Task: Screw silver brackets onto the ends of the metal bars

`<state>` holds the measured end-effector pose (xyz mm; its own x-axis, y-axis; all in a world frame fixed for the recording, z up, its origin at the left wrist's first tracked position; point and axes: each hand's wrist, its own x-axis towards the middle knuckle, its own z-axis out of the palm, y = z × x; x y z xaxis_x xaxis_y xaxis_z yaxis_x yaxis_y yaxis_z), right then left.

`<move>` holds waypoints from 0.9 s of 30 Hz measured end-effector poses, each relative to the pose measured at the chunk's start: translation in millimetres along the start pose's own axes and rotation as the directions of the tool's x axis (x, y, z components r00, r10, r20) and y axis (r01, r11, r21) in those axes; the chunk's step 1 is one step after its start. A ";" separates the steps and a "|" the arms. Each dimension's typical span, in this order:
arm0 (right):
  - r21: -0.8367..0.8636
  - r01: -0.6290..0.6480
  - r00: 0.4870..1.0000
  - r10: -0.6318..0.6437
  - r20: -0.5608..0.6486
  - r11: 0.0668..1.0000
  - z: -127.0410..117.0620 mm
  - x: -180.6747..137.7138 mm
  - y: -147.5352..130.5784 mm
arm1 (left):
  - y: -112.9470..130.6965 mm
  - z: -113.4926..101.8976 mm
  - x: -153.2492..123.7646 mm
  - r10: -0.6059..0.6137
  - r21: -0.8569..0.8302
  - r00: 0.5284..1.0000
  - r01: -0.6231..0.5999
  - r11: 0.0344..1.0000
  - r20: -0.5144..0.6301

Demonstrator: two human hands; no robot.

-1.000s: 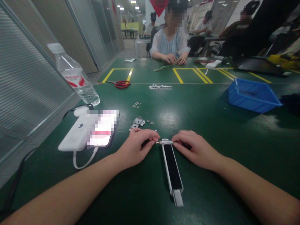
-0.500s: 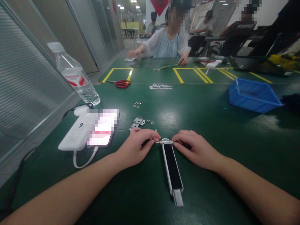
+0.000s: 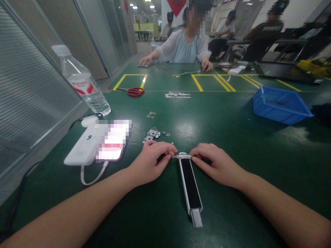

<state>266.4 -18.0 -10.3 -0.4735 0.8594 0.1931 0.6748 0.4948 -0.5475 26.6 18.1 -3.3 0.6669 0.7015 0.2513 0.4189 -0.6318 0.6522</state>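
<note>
A long, narrow silver-edged part with a black face [image 3: 190, 184] lies on the green table, its bare metal tongue [image 3: 197, 218] towards me. Across its far end runs a short metal crosspiece [image 3: 184, 156] with thin pins sticking out at the sides. My left hand [image 3: 152, 162] is closed, thumb and fingertips pinching the thin metal pin [image 3: 174, 156] on the left; whether a small nut is there too is hidden. My right hand [image 3: 216, 163] is closed in a pinch at the crosspiece's right end. Beyond my left hand are grey metal brackets [image 3: 152, 133] and small nuts [image 3: 168, 134].
At the left are a white power bank [image 3: 81, 146], a cabled phone [image 3: 115, 141] and a water bottle [image 3: 86, 86]. Several washers [image 3: 150, 114], red-handled scissors [image 3: 135, 91] and small silver parts [image 3: 177, 94] lie farther back. A blue bin [image 3: 281, 112] stands right. A co-worker [image 3: 186, 44] sits opposite.
My hands and the black-faced part stay almost still. Across the table, the co-worker's hand on the left of the view has shifted slightly left, and the other hand slightly right.
</note>
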 end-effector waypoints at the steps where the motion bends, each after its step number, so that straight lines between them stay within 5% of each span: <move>1: 0.000 0.001 1.000 -0.001 0.000 1.000 -0.1 0.0 -0.2 | -0.2 0.3 -0.1 -0.001 0.003 1.000 0.001 1.000 0.001; 27: -0.007 0.006 1.000 -0.006 0.007 1.000 -1.6 0.3 -1.0 | 0.9 0.7 -1.0 -0.020 0.087 1.000 0.018 0.996 0.018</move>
<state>266.4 -18.1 -8.4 -0.4816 0.8553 0.1911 0.6754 0.5012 -0.5409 26.7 16.6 -3.5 0.6694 0.7080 0.2253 0.4828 -0.6450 0.5924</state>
